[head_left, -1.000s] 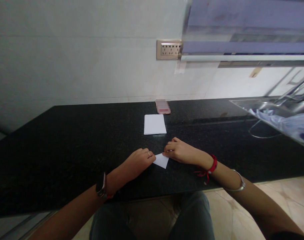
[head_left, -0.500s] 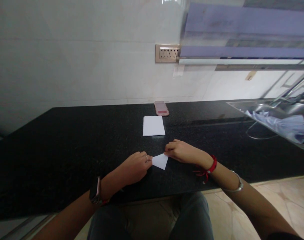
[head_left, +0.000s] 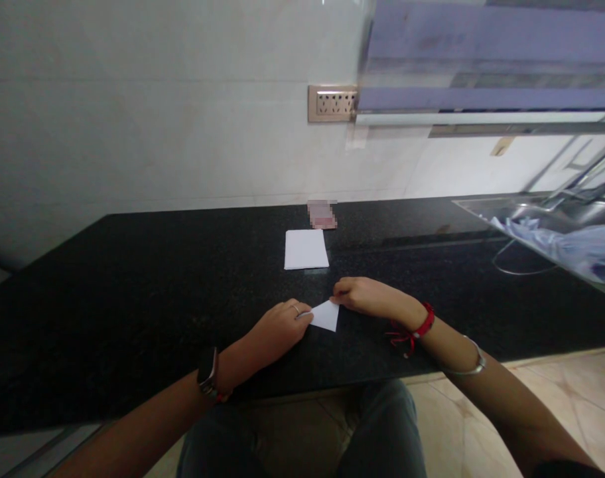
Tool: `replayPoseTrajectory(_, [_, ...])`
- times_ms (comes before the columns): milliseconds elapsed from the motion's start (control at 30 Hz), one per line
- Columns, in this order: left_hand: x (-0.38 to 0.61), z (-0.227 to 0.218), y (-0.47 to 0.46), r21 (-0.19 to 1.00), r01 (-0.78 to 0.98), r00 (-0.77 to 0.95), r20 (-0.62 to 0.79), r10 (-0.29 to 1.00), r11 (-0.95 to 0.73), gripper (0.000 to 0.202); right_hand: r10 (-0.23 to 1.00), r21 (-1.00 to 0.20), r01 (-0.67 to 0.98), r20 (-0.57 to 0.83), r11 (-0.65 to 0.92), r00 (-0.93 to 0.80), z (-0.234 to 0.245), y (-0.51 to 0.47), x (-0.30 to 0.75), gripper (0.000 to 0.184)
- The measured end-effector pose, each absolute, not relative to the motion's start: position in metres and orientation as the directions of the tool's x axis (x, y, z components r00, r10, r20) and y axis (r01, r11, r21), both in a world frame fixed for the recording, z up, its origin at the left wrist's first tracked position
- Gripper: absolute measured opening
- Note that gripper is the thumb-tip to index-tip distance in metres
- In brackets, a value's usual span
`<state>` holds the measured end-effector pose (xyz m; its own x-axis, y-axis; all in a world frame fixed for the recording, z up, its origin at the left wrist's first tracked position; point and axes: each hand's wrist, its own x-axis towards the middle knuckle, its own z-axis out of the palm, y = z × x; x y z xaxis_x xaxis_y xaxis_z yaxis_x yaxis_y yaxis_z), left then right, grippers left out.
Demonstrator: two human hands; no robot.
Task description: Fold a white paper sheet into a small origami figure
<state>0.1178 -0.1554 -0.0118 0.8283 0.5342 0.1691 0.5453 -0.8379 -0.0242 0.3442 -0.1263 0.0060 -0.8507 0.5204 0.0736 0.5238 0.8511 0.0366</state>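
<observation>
Between my hands is a small folded piece of white paper [head_left: 326,316], roughly triangular, close to the front of the black counter [head_left: 183,292]. My left hand [head_left: 286,324] is closed on its left end, the fingertips covering that part. At its upper right corner, my right hand [head_left: 358,294] pinches the paper with thumb and curled fingers. Just beyond my hands lies a square stack of white paper [head_left: 306,249], flat on the counter.
A pink, blurred-out packet [head_left: 322,214] lies behind the stack by the wall. At the right is a metal sink [head_left: 576,212] with a crumpled whitish plastic bag [head_left: 571,245] at its edge. A socket panel [head_left: 332,103] is on the tiled wall.
The folded paper has turned a little and shifted slightly right. My left hand has moved right and a bit up with it; my right hand has moved slightly right.
</observation>
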Motion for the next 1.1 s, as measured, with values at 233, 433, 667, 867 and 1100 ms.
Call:
replayPoseTrajectory(233, [0.117,-0.009,-0.158,-0.134,0.492,0.869,0.131,0.477,-0.860,0.019,0.559,-0.021,0.559,0.069,0.829,-0.826,0.008,-0.129,0.342,0.027])
replayPoseTrajectory(433, [0.116,-0.006,-0.169,-0.146,0.546,0.838,0.111,0.535,-0.825,0.029,0.591,0.091,0.591,0.030,0.802,-0.806,0.014,-0.134,0.345,0.027])
replayPoseTrajectory(667, [0.104,-0.010,-0.169,-0.099,0.600,0.797,0.155,0.583,-0.794,0.034,0.592,0.062,0.594,0.044,0.802,-0.805,0.008,-0.131,0.367,0.025])
replayPoseTrajectory(867, [0.101,-0.011,-0.157,-0.074,0.599,0.796,0.158,0.584,-0.797,0.039,0.714,-0.239,0.675,0.155,0.698,-0.683,0.021,-0.123,0.354,0.028])
replayPoseTrajectory(1100, [0.102,-0.007,-0.151,-0.039,0.583,0.801,0.194,0.566,-0.812,0.032,0.701,-0.297,0.653,0.089,0.697,-0.708,0.006,-0.108,0.315,0.015])
